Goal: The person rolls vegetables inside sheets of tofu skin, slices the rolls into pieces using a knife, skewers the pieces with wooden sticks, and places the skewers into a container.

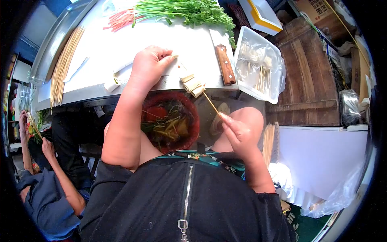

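Note:
My right hand (pixel 238 132) pinches the lower end of a bamboo skewer (pixel 212 102), low and right of the table edge. Pale, flat folded pieces of food (pixel 192 84) are threaded on the skewer's upper part, over the table's front edge. My left hand (pixel 153 61) is above the white table, thumb and fingers pressed together near the skewer's far end. Something small and yellowish shows at its fingertips, too small to name. A knife (pixel 225 64) with a wooden handle lies right of the skewered food. A small pale rolled piece (pixel 112 84) sits left of my left forearm.
Green leafy herbs (pixel 189 12) and reddish stalks (pixel 121 19) lie at the back. Loose skewers (pixel 64 64) rest beside a metal tray (pixel 48 52). A clear plastic box (pixel 278 80) holds filled skewers. Below is a red basin (pixel 196 125) of scraps. Another person's hand (pixel 48 149) is at left.

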Demonstrator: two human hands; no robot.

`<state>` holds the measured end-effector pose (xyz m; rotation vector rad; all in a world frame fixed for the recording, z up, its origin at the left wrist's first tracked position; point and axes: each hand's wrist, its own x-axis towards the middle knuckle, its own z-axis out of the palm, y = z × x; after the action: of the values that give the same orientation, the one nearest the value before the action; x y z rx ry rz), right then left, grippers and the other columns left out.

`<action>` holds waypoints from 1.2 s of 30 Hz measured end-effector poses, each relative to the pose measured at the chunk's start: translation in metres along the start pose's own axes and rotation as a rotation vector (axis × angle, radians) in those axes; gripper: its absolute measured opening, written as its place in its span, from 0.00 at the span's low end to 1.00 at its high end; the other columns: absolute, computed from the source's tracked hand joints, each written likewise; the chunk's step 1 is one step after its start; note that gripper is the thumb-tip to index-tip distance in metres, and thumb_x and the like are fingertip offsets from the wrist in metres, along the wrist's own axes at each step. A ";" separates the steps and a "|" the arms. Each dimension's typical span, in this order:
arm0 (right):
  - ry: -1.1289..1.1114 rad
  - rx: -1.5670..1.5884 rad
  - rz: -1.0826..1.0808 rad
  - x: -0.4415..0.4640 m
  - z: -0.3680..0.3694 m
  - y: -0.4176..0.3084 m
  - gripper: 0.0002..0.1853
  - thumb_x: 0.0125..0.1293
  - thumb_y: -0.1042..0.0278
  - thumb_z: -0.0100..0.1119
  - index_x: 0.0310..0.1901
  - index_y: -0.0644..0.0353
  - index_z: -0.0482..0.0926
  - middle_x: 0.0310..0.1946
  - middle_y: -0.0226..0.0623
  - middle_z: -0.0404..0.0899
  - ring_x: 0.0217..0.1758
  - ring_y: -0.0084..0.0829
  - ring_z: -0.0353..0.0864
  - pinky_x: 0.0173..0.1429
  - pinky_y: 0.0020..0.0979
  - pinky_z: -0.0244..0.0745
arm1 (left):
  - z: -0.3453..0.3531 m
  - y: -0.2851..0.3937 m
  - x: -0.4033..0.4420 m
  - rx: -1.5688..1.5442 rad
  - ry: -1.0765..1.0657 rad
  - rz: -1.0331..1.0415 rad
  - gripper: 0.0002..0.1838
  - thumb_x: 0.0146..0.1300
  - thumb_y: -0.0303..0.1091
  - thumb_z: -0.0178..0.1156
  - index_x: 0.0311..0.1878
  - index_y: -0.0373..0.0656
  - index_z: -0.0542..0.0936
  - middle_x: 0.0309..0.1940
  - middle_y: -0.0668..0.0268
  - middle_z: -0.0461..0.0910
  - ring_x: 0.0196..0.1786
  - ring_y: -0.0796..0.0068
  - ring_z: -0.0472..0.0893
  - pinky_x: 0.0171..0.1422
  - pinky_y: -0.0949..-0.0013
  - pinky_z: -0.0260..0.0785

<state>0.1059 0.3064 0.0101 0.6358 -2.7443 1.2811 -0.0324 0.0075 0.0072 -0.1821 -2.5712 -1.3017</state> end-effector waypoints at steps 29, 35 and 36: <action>-0.012 -0.008 0.076 0.044 0.016 -0.020 0.17 0.69 0.74 0.58 0.58 0.61 0.81 0.37 0.45 0.85 0.37 0.34 0.85 0.46 0.30 0.78 | -0.008 -0.001 0.002 0.149 -0.115 0.146 0.14 0.69 0.31 0.61 0.54 0.35 0.83 0.42 0.60 0.83 0.43 0.65 0.83 0.52 0.71 0.73; 0.024 0.044 0.085 0.009 0.014 -0.025 0.18 0.72 0.65 0.55 0.62 0.53 0.77 0.35 0.44 0.82 0.37 0.43 0.84 0.43 0.38 0.79 | 0.019 0.059 -0.034 -1.269 -0.189 -0.505 0.28 0.76 0.48 0.52 0.66 0.31 0.68 0.53 0.55 0.79 0.55 0.61 0.81 0.61 0.52 0.76; 0.006 0.026 0.021 0.003 0.017 -0.024 0.18 0.72 0.64 0.57 0.62 0.53 0.78 0.33 0.43 0.81 0.35 0.42 0.83 0.41 0.38 0.79 | 0.028 0.055 -0.040 -1.291 -0.225 -0.521 0.27 0.76 0.49 0.50 0.65 0.36 0.68 0.55 0.54 0.78 0.58 0.60 0.80 0.62 0.47 0.75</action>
<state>0.1140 0.2791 0.0170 0.6049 -2.7413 1.3224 0.0138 0.0631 0.0230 0.1464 -1.5039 -3.0693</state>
